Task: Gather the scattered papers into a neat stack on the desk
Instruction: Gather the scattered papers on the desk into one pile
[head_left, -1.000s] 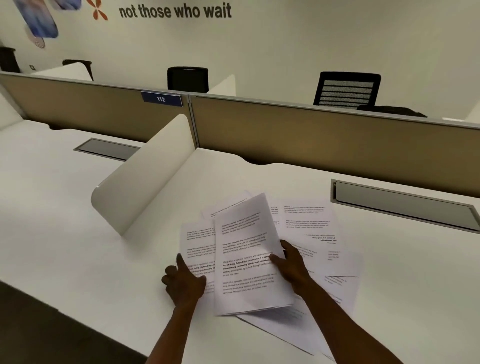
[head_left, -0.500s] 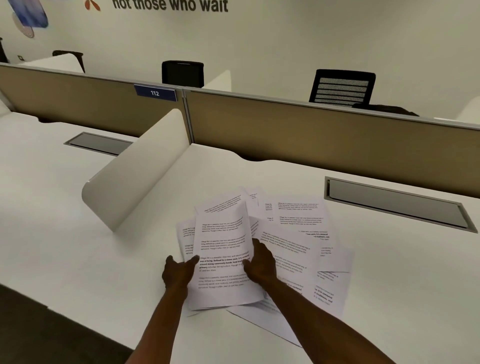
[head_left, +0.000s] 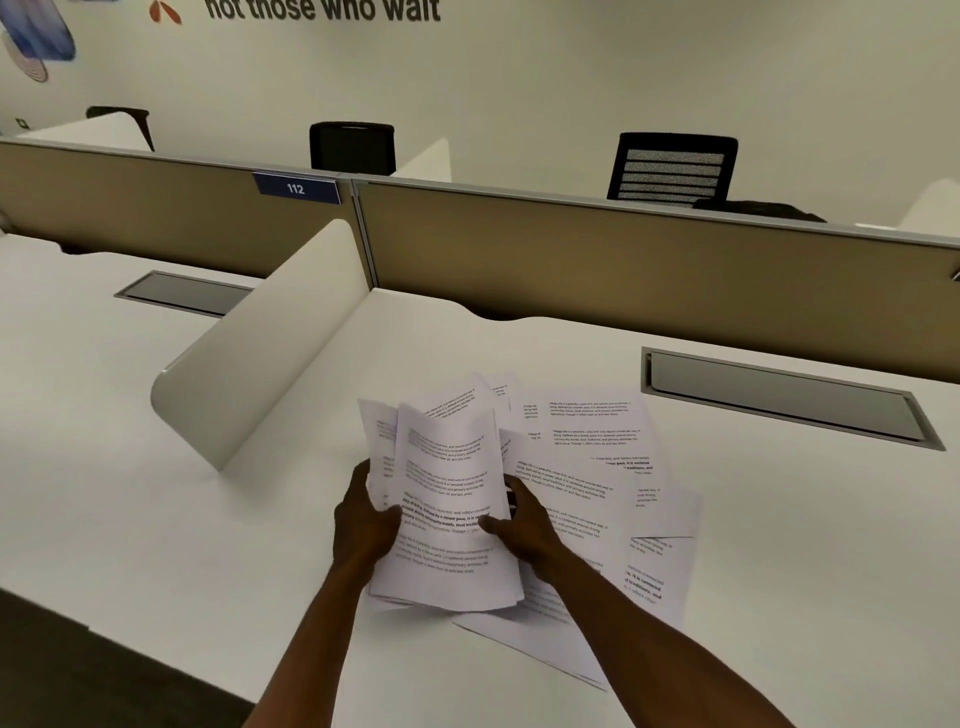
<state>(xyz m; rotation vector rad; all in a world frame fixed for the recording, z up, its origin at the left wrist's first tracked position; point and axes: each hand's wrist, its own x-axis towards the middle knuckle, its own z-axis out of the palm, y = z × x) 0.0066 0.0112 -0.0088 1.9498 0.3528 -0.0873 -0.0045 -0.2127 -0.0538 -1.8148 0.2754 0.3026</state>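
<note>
Papers (head_left: 447, 499) are bunched between my two hands, a handful of printed sheets raised at the near middle of the white desk (head_left: 156, 519), their top edges curling and fanned unevenly. My left hand (head_left: 363, 525) clamps the left edge of the bunch, thumb on the front sheet. My right hand (head_left: 522, 530) pinches the right edge, thumb pressed across the bold printed lines, fingers behind the paper. The bottom corners of the held sheets hang just above the desk surface or touch it; I cannot tell which.

To the right, the loose sheets (head_left: 597, 467) lie flat and overlapping on the desk, spread under and beyond my right forearm. One sheet at the far right has a folded corner.

A curved white divider (head_left: 260, 364) stands to the left of the bunch. Behind runs a tan partition (head_left: 623, 270) bearing a blue tag (head_left: 296, 188) marked 112. A grey cable tray (head_left: 779, 400) is sunk into the desk to the right.
</note>
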